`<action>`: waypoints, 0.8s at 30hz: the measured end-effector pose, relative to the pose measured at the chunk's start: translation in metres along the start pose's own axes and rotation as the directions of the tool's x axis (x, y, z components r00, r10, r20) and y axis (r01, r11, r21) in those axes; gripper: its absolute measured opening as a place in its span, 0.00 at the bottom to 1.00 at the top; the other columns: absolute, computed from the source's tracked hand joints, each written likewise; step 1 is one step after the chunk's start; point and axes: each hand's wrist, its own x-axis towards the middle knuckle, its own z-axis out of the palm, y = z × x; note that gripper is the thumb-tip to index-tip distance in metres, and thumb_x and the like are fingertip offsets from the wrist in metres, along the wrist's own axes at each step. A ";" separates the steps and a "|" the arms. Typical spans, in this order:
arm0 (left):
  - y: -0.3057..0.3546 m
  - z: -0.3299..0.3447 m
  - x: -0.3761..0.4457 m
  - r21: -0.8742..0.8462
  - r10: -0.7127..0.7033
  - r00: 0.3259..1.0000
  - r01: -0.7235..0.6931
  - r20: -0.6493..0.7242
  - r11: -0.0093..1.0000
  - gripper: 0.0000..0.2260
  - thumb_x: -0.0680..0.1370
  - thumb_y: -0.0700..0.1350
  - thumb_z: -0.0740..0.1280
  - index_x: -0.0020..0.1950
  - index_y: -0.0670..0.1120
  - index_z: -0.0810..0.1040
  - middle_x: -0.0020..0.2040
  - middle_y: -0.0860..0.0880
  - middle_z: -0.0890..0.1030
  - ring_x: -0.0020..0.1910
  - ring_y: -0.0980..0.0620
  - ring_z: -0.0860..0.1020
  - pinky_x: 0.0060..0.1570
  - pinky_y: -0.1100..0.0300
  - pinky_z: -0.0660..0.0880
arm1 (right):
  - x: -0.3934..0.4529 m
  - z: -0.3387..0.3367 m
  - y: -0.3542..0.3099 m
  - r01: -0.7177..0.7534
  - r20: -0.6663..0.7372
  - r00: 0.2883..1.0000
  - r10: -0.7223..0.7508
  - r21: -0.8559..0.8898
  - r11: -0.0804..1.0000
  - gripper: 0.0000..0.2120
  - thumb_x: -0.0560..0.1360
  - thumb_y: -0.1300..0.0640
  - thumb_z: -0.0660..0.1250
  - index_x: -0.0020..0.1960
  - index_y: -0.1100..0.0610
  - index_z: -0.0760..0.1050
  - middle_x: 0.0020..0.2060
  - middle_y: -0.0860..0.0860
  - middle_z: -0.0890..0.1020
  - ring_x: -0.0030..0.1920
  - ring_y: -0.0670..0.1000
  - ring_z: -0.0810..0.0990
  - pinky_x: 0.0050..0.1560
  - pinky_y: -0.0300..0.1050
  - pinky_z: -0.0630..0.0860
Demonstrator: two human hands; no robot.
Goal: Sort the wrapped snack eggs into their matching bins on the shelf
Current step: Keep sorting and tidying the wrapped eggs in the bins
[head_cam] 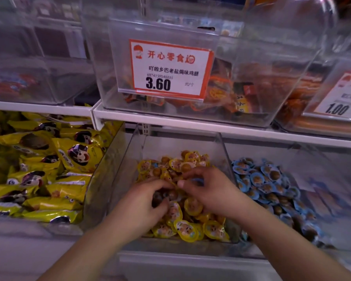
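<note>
While both hands dig in the clear plastic middle bin (224, 151) of yellow-wrapped snack eggs (187, 228), left hand (144, 201) curls over brown eggs, right hand (207, 189) pinches a wrapper. Picking step; next likely moves strays to blue-wrapped eggs (270, 179) right of that bin.

A single head-worn wide-angle view looks forward and slightly down from close in front of a shop shelf (190, 126). The shelf edge crosses the middle of the frame, tilted down toward the right. Clear bins above it fill the top half; the bin of yellow-wrapped eggs (193, 228) sits centre-low, near the lens. Both forearms enter from the bottom edge. Frame edges bend and blur
</note>
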 end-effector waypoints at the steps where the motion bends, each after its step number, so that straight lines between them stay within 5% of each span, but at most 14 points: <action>1: -0.001 -0.001 -0.001 0.006 -0.012 1.000 0.012 0.008 1.000 0.15 0.72 0.45 0.72 0.57 0.56 0.81 0.53 0.62 0.79 0.55 0.63 0.77 0.56 0.63 0.74 | 0.000 -0.002 0.002 0.040 -0.050 0.998 -0.048 -0.162 0.986 0.12 0.75 0.41 0.70 0.54 0.46 0.81 0.46 0.48 0.85 0.38 0.46 0.84 0.37 0.43 0.80; 4: -0.002 -0.001 -0.004 0.064 -0.003 1.000 0.002 0.013 0.998 0.15 0.71 0.47 0.72 0.56 0.58 0.81 0.52 0.62 0.79 0.52 0.64 0.77 0.51 0.68 0.73 | 0.001 -0.001 0.005 0.101 -0.177 0.969 -0.174 -0.360 0.927 0.17 0.74 0.38 0.69 0.57 0.46 0.82 0.51 0.46 0.85 0.51 0.47 0.83 0.50 0.42 0.77; 8: -0.001 0.001 -0.003 0.114 0.001 1.000 -0.002 0.006 0.993 0.14 0.72 0.50 0.74 0.57 0.57 0.80 0.52 0.61 0.80 0.51 0.63 0.76 0.48 0.75 0.68 | 0.004 0.004 0.003 0.091 -0.191 0.973 -0.128 -0.192 0.977 0.14 0.74 0.42 0.72 0.56 0.47 0.83 0.55 0.42 0.84 0.56 0.43 0.80 0.53 0.37 0.74; 13: 0.001 -0.002 -0.002 -0.038 -0.084 0.996 0.083 -0.036 0.996 0.08 0.76 0.49 0.72 0.54 0.56 0.82 0.46 0.62 0.82 0.48 0.63 0.80 0.46 0.67 0.74 | 0.004 0.016 -0.003 -0.077 0.009 0.997 0.078 0.310 0.948 0.09 0.76 0.49 0.72 0.53 0.52 0.84 0.45 0.50 0.85 0.34 0.44 0.81 0.33 0.41 0.76; 15: 0.003 -0.004 0.001 -0.195 -0.187 0.974 0.160 -0.131 0.968 0.07 0.77 0.47 0.72 0.54 0.55 0.82 0.44 0.61 0.83 0.45 0.64 0.80 0.44 0.67 0.75 | 0.002 0.017 -0.006 -0.142 0.028 0.988 0.149 0.518 0.844 0.08 0.78 0.51 0.70 0.52 0.54 0.83 0.42 0.56 0.83 0.34 0.51 0.80 0.31 0.46 0.73; 18: 0.012 -0.009 0.005 -0.400 -0.234 0.945 0.128 -0.229 0.908 0.08 0.77 0.45 0.72 0.53 0.56 0.83 0.42 0.62 0.84 0.43 0.64 0.82 0.41 0.70 0.75 | -0.004 0.021 -0.014 -0.221 0.166 0.975 0.147 0.785 0.579 0.15 0.79 0.47 0.66 0.59 0.56 0.81 0.49 0.60 0.84 0.43 0.57 0.83 0.36 0.48 0.77; 24: 0.034 0.000 0.008 -0.457 -0.144 0.965 0.029 -0.219 0.889 0.20 0.72 0.40 0.76 0.55 0.63 0.80 0.49 0.63 0.84 0.51 0.64 0.81 0.50 0.70 0.75 | -0.009 0.029 -0.021 -0.218 0.197 0.975 0.105 0.938 0.269 0.11 0.80 0.54 0.66 0.58 0.58 0.80 0.47 0.57 0.84 0.37 0.50 0.82 0.31 0.43 0.78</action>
